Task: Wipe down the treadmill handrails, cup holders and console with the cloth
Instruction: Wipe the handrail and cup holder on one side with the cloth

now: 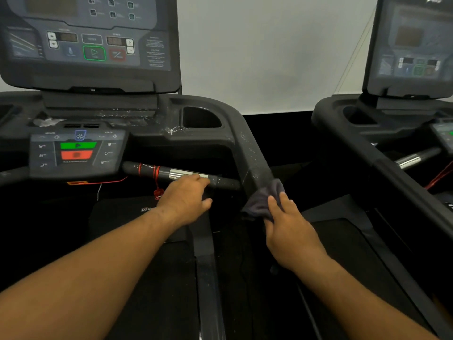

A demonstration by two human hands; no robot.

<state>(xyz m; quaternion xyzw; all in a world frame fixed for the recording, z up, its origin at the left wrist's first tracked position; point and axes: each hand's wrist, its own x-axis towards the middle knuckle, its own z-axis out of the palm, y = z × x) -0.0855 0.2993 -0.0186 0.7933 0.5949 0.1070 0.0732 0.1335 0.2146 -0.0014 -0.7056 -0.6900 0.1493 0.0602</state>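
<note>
Head view: left hand (186, 202) is laid on the front bar (152, 171), fingers nearly straight, gripping nothing, likely for bracing. Right of it, the cloth (263, 201) is pinched by the right hand (290, 229), fingers curled, and pressed against the speckled right handrail (255, 158) for wiping.

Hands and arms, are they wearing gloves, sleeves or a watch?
No. The left hand and the right hand are bare, with no gloves and no rings that I can see. The left forearm and right forearm are bare too: no sleeves, watch or bracelet in view.
</note>
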